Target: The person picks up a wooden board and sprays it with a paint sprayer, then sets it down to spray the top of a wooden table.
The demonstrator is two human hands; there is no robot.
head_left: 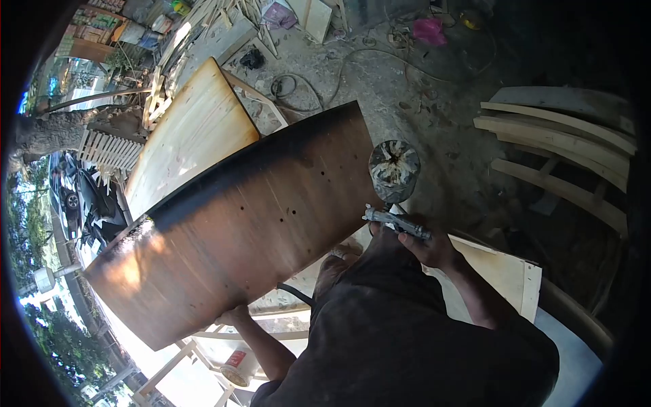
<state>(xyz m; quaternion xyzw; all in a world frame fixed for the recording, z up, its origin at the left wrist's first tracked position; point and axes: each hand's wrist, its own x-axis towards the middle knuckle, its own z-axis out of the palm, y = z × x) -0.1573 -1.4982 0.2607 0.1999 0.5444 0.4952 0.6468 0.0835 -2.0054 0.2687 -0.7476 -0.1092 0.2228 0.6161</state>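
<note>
A long curved wooden panel (271, 203), stained reddish brown and dark along its far edge, stretches across the view in front of me. My left hand (235, 316) is closed on its near lower edge, fingers partly hidden by the board. In my right hand (428, 248) is a paint spray gun (397, 222), its metal body pointing left toward the panel's right end. A paint-smeared cup (395, 173) sits at the gun's far side, with dark residue at its centre. Several small dark holes dot the panel's face.
Behind the panel leans a pale board (193, 129) with browned edges. Curved wooden frames (556, 139) are at the right. A hose (346, 68) snakes over the littered floor. A bucket (239, 366) stands below my left arm, and a parked vehicle (95, 197) shows at far left.
</note>
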